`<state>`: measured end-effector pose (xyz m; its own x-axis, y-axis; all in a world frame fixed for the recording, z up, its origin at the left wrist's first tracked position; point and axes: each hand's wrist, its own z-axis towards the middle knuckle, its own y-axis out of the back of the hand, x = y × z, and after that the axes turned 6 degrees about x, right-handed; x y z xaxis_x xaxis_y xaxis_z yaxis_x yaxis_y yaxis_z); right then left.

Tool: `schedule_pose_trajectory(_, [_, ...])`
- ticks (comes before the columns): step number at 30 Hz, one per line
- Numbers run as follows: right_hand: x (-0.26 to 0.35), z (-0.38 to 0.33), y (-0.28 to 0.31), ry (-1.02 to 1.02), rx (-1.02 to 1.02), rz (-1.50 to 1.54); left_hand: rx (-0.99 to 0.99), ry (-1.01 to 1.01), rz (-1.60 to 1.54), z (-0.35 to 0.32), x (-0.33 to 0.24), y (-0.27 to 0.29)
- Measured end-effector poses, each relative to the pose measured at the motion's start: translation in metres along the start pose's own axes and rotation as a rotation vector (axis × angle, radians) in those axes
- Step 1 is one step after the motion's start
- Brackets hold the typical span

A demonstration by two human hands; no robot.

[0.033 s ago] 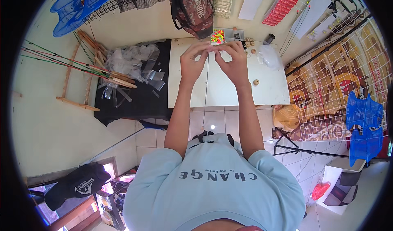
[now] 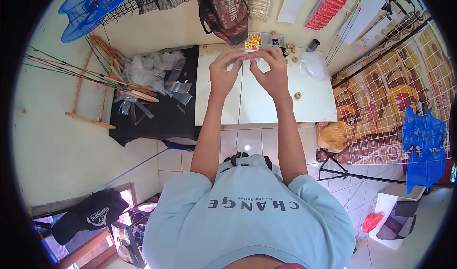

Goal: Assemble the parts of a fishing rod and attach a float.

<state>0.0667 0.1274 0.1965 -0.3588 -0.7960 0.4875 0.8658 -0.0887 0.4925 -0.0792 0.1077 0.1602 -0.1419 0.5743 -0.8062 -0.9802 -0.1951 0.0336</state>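
Note:
My left hand (image 2: 224,72) and my right hand (image 2: 272,71) meet fingertip to fingertip above the far part of the white table. Thumb and fingers of each are pinched together. A thin dark line (image 2: 240,90) runs from the pinched tips over the table toward my body; it looks like fishing line. Whatever small piece sits between the fingertips is too tiny to make out. Just beyond the fingers lies a box of small bright yellow, red and green beads (image 2: 253,41). Beside it is a grey tray (image 2: 280,41) with a small dark bottle in it.
Wooden spools (image 2: 298,95) and a clear plastic bag (image 2: 313,66) rest on the white table (image 2: 216,109). To the left, a black-covered table (image 2: 138,131) carries plastic wrappers and wooden-handled rods (image 2: 143,91). A camouflage bag (image 2: 223,11) hangs behind. A white wire grid (image 2: 381,107) stands right.

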Motion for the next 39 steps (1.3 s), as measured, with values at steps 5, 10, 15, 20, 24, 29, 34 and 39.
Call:
schedule_pose_trajectory(5, [0.012, 0.001, -0.001, 0.028, 0.024, 0.029, 0.009, 0.009, -0.018, 0.000, 0.003, 0.002])
schedule_pose_trajectory(10, [0.003, 0.000, -0.007, 0.060, -0.037, -0.036, 0.010, -0.007, 0.025, 0.001, 0.001, 0.002])
schedule_pose_trajectory(15, [-0.001, 0.000, -0.009, -0.038, -0.084, 0.029, -0.013, 0.060, -0.071, 0.000, 0.000, 0.003])
schedule_pose_trajectory(20, [-0.004, 0.001, -0.007, -0.126, -0.081, 0.119, -0.043, 0.128, -0.203, 0.000, -0.001, 0.001])
schedule_pose_trajectory(24, [-0.008, 0.002, -0.012, -0.180, -0.070, 0.187, -0.090, 0.106, -0.204, -0.002, 0.001, -0.002])
schedule_pose_trajectory(29, [-0.006, 0.003, -0.014, -0.132, -0.096, 0.169, -0.054, 0.072, -0.280, -0.004, 0.007, -0.004])
schedule_pose_trajectory(34, [-0.008, 0.004, -0.009, -0.119, -0.096, 0.156, -0.103, 0.056, -0.298, -0.005, 0.005, -0.008])
schedule_pose_trajectory(39, [-0.009, 0.006, -0.008, -0.203, -0.089, 0.167, -0.081, -0.148, -0.053, -0.005, 0.021, -0.003])
